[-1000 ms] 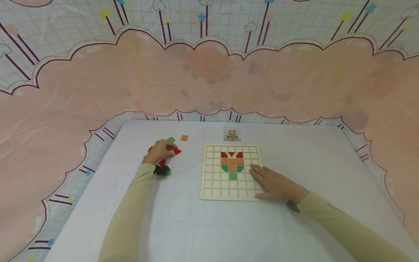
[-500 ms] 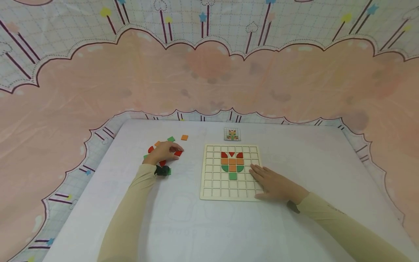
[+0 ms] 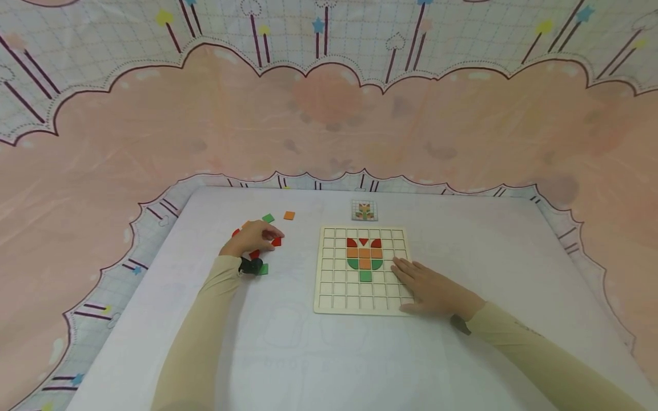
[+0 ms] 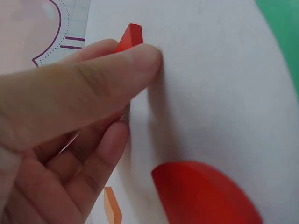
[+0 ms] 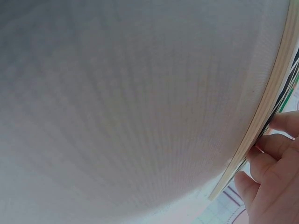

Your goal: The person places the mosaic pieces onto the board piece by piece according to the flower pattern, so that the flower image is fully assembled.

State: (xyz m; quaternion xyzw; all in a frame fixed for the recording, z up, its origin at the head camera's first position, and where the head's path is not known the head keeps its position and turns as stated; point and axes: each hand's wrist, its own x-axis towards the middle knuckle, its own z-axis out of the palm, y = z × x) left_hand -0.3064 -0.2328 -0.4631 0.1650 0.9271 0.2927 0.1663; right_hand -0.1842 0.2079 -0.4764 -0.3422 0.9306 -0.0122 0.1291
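Shifted slightly left: red piece (image 4: 134, 35), pinched by left hand (image 3: 251, 237), tip pointed up in left wrist view, long axis hidden. Board (image 3: 340, 302), touched by outstretched right hand (image 3: 433, 287): three red tiles (image 3: 376, 244), four orange (image 3: 364, 252), three green (image 3: 365, 276).

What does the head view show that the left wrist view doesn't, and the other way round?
Only the head view: the gridded board, its tile pattern, the picture card, and the right hand resting on the board's edge.
Only the left wrist view: a close look at the thumb across the red piece and that piece's side edge.
Both: the left hand pinching that piece, another red piece and the white tabletop.
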